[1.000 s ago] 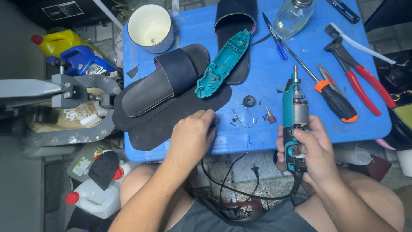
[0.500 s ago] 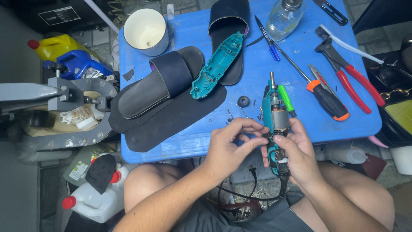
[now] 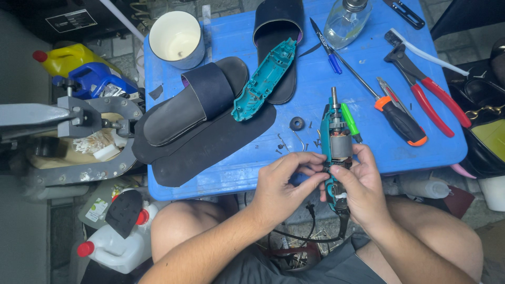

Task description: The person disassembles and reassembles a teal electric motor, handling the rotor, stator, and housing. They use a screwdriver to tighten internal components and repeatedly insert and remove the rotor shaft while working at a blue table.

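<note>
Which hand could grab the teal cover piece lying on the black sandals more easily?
Probably the left hand. It sits on the side nearer the teal cover and only pinches the opened rotary tool with its fingertips. The right hand is wrapped around the tool body, supporting it, and lies farther away.

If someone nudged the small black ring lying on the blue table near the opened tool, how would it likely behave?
The black ring lies flat on the blue table, so it would probably slide rather than roll. It looks small and light, likely easy to flick away. The table edge is fairly near, so a hard push might send it off.
</note>
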